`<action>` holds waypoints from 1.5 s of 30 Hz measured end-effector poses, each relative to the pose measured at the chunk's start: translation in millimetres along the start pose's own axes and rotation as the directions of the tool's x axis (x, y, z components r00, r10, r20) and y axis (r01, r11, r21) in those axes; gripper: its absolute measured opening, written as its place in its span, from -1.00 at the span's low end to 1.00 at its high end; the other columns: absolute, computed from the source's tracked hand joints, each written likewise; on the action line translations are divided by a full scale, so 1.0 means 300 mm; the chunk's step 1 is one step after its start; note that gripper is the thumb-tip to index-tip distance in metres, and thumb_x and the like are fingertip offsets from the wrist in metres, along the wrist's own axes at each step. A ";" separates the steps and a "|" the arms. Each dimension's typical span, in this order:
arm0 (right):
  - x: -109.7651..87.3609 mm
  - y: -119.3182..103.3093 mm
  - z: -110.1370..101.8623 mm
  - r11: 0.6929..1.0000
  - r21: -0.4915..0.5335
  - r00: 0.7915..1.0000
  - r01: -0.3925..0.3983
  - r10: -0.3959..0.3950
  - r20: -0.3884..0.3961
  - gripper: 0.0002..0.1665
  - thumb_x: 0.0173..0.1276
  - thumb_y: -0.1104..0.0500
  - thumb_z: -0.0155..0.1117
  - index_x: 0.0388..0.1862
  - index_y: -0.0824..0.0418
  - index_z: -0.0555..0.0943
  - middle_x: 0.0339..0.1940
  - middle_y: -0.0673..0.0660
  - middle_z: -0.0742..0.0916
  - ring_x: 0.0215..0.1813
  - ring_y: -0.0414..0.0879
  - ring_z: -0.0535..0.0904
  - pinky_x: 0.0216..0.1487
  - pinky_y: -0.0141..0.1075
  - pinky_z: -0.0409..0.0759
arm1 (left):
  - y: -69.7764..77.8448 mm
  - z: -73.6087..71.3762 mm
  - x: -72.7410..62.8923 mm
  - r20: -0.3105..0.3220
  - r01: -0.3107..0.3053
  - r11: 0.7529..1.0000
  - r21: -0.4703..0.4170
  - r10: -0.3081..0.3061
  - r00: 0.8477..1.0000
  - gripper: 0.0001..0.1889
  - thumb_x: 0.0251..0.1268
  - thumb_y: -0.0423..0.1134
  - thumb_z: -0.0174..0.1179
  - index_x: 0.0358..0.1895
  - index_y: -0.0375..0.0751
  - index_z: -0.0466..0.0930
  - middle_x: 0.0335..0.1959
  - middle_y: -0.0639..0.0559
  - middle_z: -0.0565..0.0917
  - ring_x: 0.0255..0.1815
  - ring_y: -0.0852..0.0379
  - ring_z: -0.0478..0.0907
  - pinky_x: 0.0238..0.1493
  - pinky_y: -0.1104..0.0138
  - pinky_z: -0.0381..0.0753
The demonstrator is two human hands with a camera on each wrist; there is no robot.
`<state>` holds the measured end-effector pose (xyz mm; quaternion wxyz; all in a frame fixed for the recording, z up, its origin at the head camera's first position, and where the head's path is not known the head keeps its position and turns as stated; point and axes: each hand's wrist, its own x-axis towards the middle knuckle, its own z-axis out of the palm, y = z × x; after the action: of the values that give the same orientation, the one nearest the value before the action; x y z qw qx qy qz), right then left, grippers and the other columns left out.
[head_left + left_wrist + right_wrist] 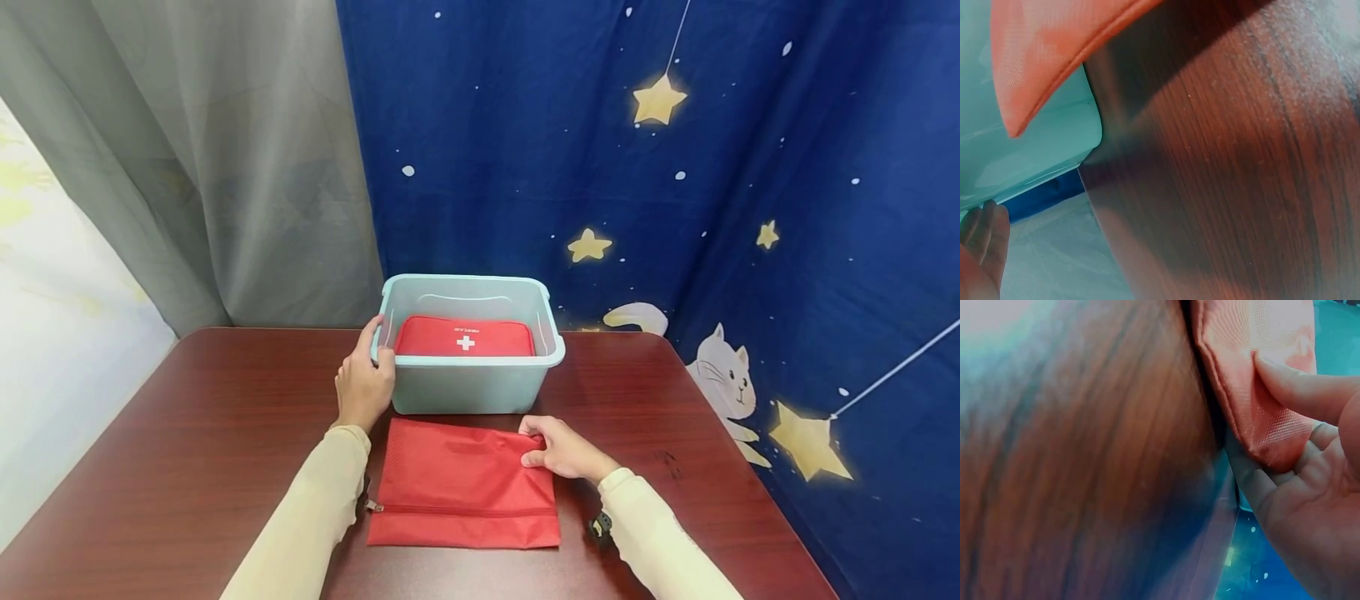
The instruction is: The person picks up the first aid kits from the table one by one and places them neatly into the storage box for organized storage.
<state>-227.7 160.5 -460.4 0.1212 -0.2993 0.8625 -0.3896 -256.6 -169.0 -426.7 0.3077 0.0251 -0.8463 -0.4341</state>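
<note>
A light-blue plastic bin (468, 387) stands on the table, and a red first aid pouch (495, 337) with a white cross lies inside it. My left hand (363, 383) holds the bin's left rim near the front corner; its fingers lie along the outer wall in the left wrist view. In front of the bin, a flat red zippered pouch (465, 475) has its zip along the near side and the zipper pull at the left. My right hand (562, 448) pinches this pouch's far right corner between thumb and fingers, the corner slightly raised in the right wrist view.
The dark red wooden table (247, 433) reaches back to a grey curtain (277, 167) and a blue star-patterned curtain (510, 125). The bin sits close to the table's far edge. A dark band (600, 529) is on the right wrist.
</note>
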 end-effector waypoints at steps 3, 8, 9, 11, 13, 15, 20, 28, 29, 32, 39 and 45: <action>0.000 0.005 -0.016 0.996 0.088 1.000 -0.005 0.004 0.012 -0.78 0.20 0.41 0.41 -0.27 0.20 0.57 -0.43 0.03 0.68 -0.34 -0.16 0.54 -0.19 -0.31 0.48 | 0.000 0.002 0.001 -0.001 -0.003 1.000 0.003 0.003 1.000 -0.48 0.38 -0.16 -0.07 0.40 0.19 0.42 -0.08 -0.20 0.73 -0.41 -0.15 0.56 -0.45 0.09 0.36; -0.012 0.019 -0.033 0.976 0.212 0.998 -0.052 0.046 0.034 -0.77 0.28 0.38 0.34 -0.08 0.25 0.64 -0.23 0.16 0.73 -0.28 -0.05 0.59 -0.33 -0.26 0.57 | 0.001 0.003 0.001 0.002 0.002 1.000 0.001 -0.002 1.000 -0.47 0.37 -0.17 -0.07 0.40 0.18 0.42 -0.05 -0.20 0.72 -0.37 -0.17 0.57 -0.44 0.06 0.39; -0.015 0.023 -0.035 0.971 0.231 0.998 -0.061 0.053 0.038 -0.75 0.30 0.38 0.32 -0.04 0.27 0.64 -0.20 0.18 0.73 -0.28 -0.04 0.60 -0.37 -0.25 0.58 | 0.001 0.003 0.001 0.003 0.005 1.000 0.000 -0.005 1.000 -0.47 0.37 -0.17 -0.07 0.40 0.18 0.42 -0.04 -0.20 0.72 -0.36 -0.18 0.58 -0.43 0.05 0.40; -0.019 0.034 -0.038 0.962 0.264 0.997 -0.073 0.064 0.042 -0.71 0.33 0.38 0.28 0.03 0.30 0.64 -0.16 0.20 0.73 -0.30 -0.04 0.61 -0.43 -0.24 0.60 | 0.001 0.005 0.002 0.006 0.008 1.000 -0.004 -0.008 1.000 -0.47 0.37 -0.17 -0.08 0.40 0.18 0.42 -0.02 -0.20 0.71 -0.33 -0.18 0.59 -0.41 0.04 0.42; -0.023 0.043 -0.042 0.958 0.278 0.997 -0.076 0.067 0.041 -0.68 0.35 0.38 0.26 0.08 0.32 0.64 -0.16 0.20 0.73 -0.31 -0.05 0.62 -0.39 -0.24 0.62 | 0.001 0.005 0.001 0.009 0.008 1.000 -0.007 -0.008 1.000 -0.47 0.37 -0.16 -0.09 0.41 0.18 0.41 -0.01 -0.20 0.71 -0.32 -0.18 0.60 -0.40 0.03 0.42; -0.025 0.051 -0.046 0.960 0.268 0.997 -0.075 0.067 0.037 -0.67 0.37 0.35 0.26 0.10 0.30 0.65 -0.17 0.18 0.73 -0.29 -0.07 0.64 -0.30 -0.27 0.63 | 0.000 0.005 0.001 0.008 0.008 1.000 -0.005 -0.008 1.000 -0.47 0.37 -0.16 -0.10 0.41 0.18 0.41 -0.01 -0.20 0.71 -0.32 -0.18 0.60 -0.39 0.04 0.42; -0.031 0.051 -0.068 0.964 0.261 0.998 -0.056 0.054 0.015 -0.67 0.40 0.30 0.25 0.12 0.24 0.68 -0.16 0.13 0.75 -0.17 -0.05 0.65 -0.08 -0.28 0.60 | 0.002 0.004 0.001 0.012 0.007 1.000 -0.005 -0.007 1.000 -0.47 0.38 -0.16 -0.09 0.41 0.18 0.41 0.00 -0.20 0.71 -0.32 -0.18 0.60 -0.39 0.05 0.41; -0.041 0.046 -0.107 0.947 0.322 1.000 0.001 -0.003 0.004 -0.69 0.40 0.31 0.24 0.10 0.31 0.68 -0.15 0.22 0.77 -0.17 0.01 0.67 -0.07 -0.29 0.61 | -0.001 0.002 -0.001 0.010 0.006 1.000 -0.013 -0.006 1.000 -0.48 0.38 -0.17 -0.07 0.41 0.18 0.42 -0.02 -0.20 0.71 -0.34 -0.19 0.59 -0.39 0.05 0.40; -0.043 0.045 -0.111 0.942 0.336 1.000 0.006 -0.010 0.008 -0.68 0.40 0.31 0.24 0.10 0.31 0.67 -0.14 0.24 0.77 -0.17 0.01 0.67 -0.07 -0.28 0.61 | -0.002 0.002 0.000 0.009 0.007 1.000 -0.013 -0.007 1.000 -0.48 0.38 -0.17 -0.07 0.41 0.18 0.42 -0.03 -0.20 0.71 -0.34 -0.18 0.59 -0.39 0.05 0.40; -0.050 0.043 -0.121 0.932 0.363 1.000 0.015 -0.023 0.018 -0.68 0.41 0.31 0.23 0.11 0.31 0.67 -0.14 0.26 0.76 -0.16 0.04 0.68 -0.07 -0.25 0.63 | -0.005 0.003 0.001 0.009 0.010 1.000 -0.013 -0.010 1.000 -0.47 0.38 -0.17 -0.07 0.41 0.19 0.41 -0.03 -0.20 0.71 -0.35 -0.18 0.58 -0.39 0.06 0.40; -0.061 0.020 -0.156 0.920 0.391 0.999 0.022 -0.033 0.021 -0.68 0.41 0.31 0.23 0.12 0.31 0.66 -0.13 0.26 0.76 -0.17 0.07 0.71 -0.06 -0.19 0.65 | -0.002 -0.001 -0.002 0.014 0.007 1.000 -0.004 -0.007 1.000 -0.47 0.38 -0.16 -0.09 0.41 0.16 0.41 -0.04 -0.21 0.71 -0.36 -0.17 0.58 -0.43 0.07 0.40; -0.079 -0.020 -0.208 0.937 0.349 0.999 0.021 -0.010 -0.034 -0.65 0.41 0.29 0.25 0.15 0.29 0.65 -0.08 0.21 0.76 -0.12 0.05 0.71 -0.04 -0.20 0.65 | 0.006 -0.004 -0.002 0.025 0.017 1.000 -0.019 -0.016 1.000 -0.47 0.38 -0.17 -0.05 0.42 0.16 0.40 0.00 -0.21 0.70 -0.28 -0.20 0.61 -0.36 0.01 0.45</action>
<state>-234.1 209.3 -414.8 0.1557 -0.2739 0.7790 -0.5421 -255.0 -168.6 -425.3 0.2939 0.0237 -0.8456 -0.4450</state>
